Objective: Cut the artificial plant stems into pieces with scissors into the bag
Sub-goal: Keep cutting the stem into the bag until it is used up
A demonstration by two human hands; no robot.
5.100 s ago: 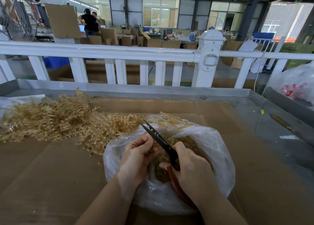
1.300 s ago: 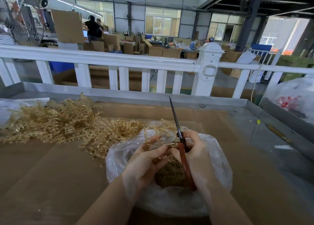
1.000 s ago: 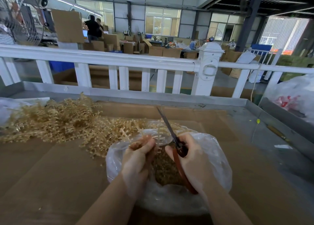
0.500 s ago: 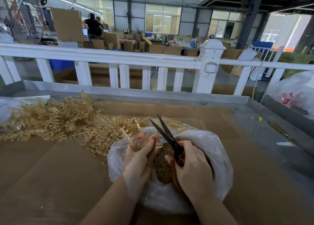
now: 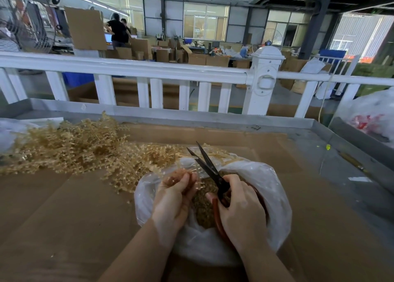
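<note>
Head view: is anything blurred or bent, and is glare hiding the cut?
Head view: the white railing bows from wide-angle distortion; the stems in the left hand are motion-blurred; the scissors are sharp; the doorway is overexposed, no glare on the bag.

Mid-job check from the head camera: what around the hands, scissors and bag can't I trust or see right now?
- Stem in the left hand: motion-blurred and wrapped by the fingers; its length is unreadable.
- Scissors handles: mostly covered by the right hand.
- Bag fill level: both hands cover the opening; only a patch of cut pieces shows.
- Stem pile: its left end is cut off by the frame edge.
</note>
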